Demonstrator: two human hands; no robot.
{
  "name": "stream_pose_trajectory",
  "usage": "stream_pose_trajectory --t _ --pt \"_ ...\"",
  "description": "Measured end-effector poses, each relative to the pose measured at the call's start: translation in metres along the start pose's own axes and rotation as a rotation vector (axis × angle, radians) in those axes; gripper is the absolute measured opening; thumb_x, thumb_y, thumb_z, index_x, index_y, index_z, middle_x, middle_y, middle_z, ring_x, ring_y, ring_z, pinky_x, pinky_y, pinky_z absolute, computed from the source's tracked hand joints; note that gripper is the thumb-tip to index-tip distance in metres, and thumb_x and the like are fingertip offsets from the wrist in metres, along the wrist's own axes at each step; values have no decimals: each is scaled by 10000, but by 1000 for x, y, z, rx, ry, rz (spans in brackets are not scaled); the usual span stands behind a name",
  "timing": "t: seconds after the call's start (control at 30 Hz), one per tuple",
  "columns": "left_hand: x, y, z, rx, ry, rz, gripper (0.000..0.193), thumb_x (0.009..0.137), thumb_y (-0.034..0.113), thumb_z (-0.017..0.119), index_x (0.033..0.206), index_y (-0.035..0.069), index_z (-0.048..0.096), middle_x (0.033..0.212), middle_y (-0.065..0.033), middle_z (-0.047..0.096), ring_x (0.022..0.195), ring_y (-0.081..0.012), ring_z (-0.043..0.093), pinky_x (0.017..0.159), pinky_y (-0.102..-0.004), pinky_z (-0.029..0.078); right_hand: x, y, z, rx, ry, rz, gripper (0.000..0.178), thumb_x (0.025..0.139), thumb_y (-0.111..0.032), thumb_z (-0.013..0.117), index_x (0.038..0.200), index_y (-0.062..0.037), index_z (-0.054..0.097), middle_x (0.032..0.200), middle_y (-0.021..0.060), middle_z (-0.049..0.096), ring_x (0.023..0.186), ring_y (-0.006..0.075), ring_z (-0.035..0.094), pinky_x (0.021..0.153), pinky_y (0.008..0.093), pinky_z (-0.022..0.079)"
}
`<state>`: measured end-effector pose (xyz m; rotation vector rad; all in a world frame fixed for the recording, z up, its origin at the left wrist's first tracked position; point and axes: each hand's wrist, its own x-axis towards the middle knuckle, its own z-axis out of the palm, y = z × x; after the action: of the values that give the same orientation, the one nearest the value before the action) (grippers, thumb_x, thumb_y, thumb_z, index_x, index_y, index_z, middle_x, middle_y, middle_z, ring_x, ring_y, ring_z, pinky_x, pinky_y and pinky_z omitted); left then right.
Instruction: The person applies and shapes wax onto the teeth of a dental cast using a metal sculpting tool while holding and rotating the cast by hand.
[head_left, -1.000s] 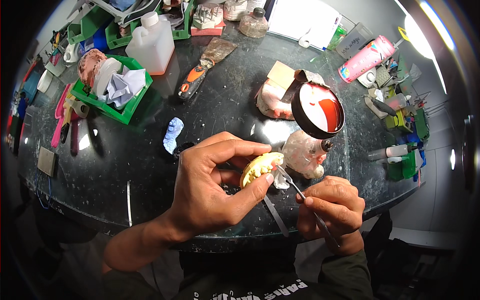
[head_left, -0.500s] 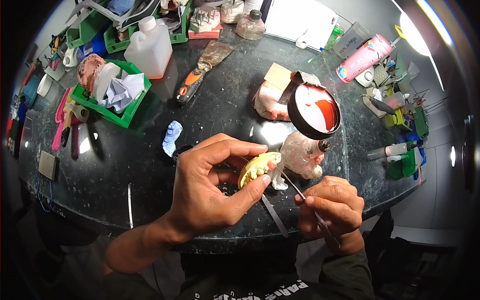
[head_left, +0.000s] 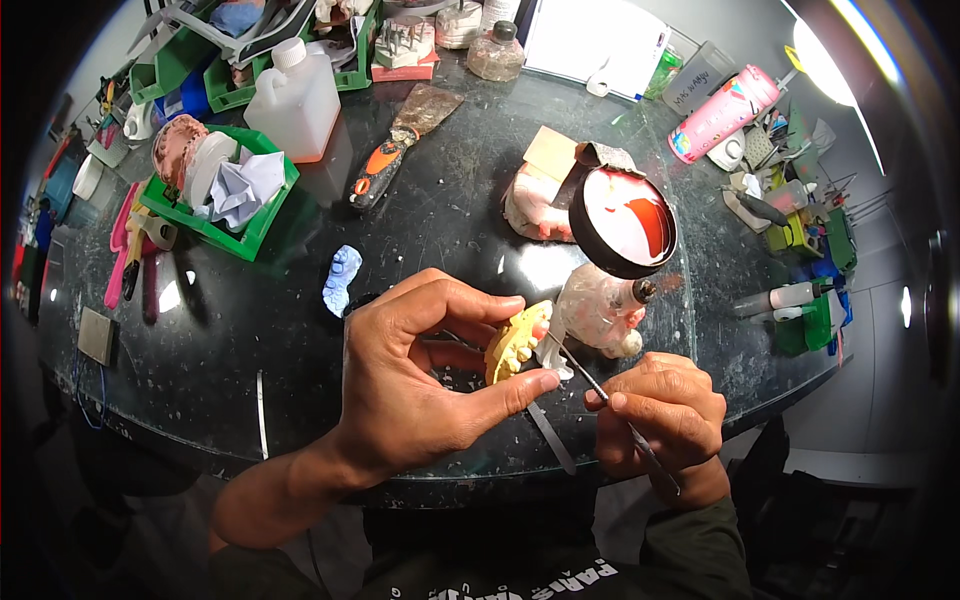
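My left hand (head_left: 415, 370) grips a yellow dental cast (head_left: 518, 343) between thumb and fingertips; its teeth face my right hand, and a pink patch shows at its upper end. My right hand (head_left: 665, 408) pinches a thin metal dental carver (head_left: 592, 381) like a pen. The carver's tip is close to the pink patch; whether it touches, I cannot tell. Just beyond stands a glass spirit lamp (head_left: 592, 308) with a dark wick top. Under my left hand lies a flat metal blade (head_left: 550, 438). A round dark tin of red wax (head_left: 655, 228) leans behind the lamp.
A blue impression piece (head_left: 341, 280) lies left of my hands. Farther off are an orange-handled scraper (head_left: 385, 160), a green bin (head_left: 257, 225) and a white jug (head_left: 292, 105). A pinkish cast (head_left: 540, 205) stands by the tin. At right is a pink bottle (head_left: 724, 113).
The dental cast has turned in my left hand, so more of its row of teeth shows. My left thumb has shifted slightly right. The carver stays in my right hand, almost unmoved.
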<state>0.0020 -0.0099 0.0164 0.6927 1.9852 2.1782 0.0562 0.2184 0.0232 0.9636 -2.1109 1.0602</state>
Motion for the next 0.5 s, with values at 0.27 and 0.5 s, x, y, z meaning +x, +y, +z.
stream_pose_trajectory --t 0.27,0.5 --pt "1 -1 0 6 -4 3 439 689 -28 882 1060 -46 647 1026 -94 610 975 -191 706 802 -261 622 1 -1 0 7 -13 11 364 684 70 748 1033 3 666 747 86 683 575 170 670 484 260 491" --pt "1 0 0 6 -5 -2 442 691 -17 886 1062 -45 647 1030 -96 611 965 -183 705 797 -258 620 1 -1 0 -15 -23 6 373 695 70 746 1051 1 659 759 81 691 578 169 672 483 262 492"
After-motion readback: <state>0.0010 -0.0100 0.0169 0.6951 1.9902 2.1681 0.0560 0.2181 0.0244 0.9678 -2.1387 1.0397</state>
